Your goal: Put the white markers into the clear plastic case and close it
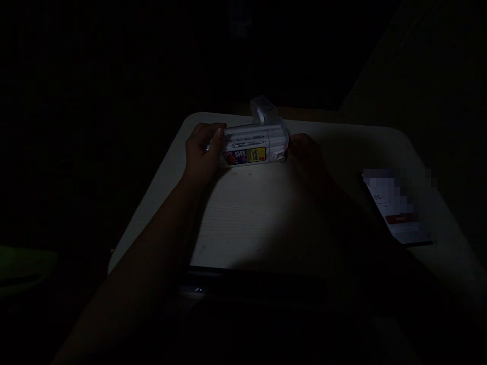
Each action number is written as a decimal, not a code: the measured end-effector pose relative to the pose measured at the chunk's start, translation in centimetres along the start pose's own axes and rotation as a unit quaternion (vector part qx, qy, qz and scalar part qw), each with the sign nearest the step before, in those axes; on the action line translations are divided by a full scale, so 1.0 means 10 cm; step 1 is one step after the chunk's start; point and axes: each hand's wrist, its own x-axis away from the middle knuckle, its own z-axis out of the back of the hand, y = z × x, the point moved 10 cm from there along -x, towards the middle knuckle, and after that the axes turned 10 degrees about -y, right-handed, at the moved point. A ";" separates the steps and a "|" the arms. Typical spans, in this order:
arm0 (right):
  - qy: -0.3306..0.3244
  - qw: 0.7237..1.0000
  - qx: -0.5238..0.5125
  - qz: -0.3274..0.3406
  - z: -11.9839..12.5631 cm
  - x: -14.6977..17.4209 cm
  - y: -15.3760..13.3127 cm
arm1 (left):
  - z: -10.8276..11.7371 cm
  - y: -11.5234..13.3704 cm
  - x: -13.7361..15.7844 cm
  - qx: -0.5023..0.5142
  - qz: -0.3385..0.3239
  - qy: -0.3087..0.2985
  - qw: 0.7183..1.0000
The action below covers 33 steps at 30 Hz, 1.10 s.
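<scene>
A clear plastic case [245, 139] with a yellow and dark printed label lies sideways above the far part of the small table. Its hinged lid [264, 110] stands up at the right end. My left hand [204, 148] is wrapped round the left end of the case, thumb on top. At the right end, my right hand [307, 154] has its fingers curled in against the case's mouth. Deep shadow covers that hand, and what its fingertips hold, if anything, cannot be made out. Whatever is inside the case shows only faintly.
The pale wood-grain table [239, 213] has rounded corners. On its right side lies a phone [399, 213] with a lit screen, partly blurred out. A dark strip [258, 285] runs along the near edge. Something greenish [26, 266] is at the lower left. Surroundings are nearly black.
</scene>
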 end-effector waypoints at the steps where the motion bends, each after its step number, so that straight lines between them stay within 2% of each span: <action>1: -0.017 1.000 -0.008 0.009 -0.04 -0.01 -0.02 | 0.02 0.00 0.00 0.000 0.002 0.010 1.000; 5: -0.028 0.999 -0.018 0.011 -0.09 -0.01 -0.06 | 0.10 -0.07 0.01 -0.002 0.018 0.046 0.999; 10: -0.056 0.998 0.003 0.000 -0.11 -0.01 -0.07 | 0.05 -0.16 0.01 0.017 0.042 0.007 0.999; 16: -0.102 0.990 0.089 0.037 -0.17 0.02 -0.19 | 0.07 -0.13 0.02 0.042 0.034 0.025 0.998; 25: -0.074 0.994 0.077 0.022 -0.09 0.01 -0.22 | 0.08 -0.17 -0.05 0.047 0.030 0.044 0.997; 29: -0.055 0.998 0.020 0.013 -0.05 0.03 -0.16 | 0.08 -0.17 -0.04 0.042 0.029 0.041 0.998; 33: 0.028 0.996 -0.069 -0.052 0.10 0.03 0.11 | 0.08 -0.11 -0.01 0.021 0.014 0.039 0.999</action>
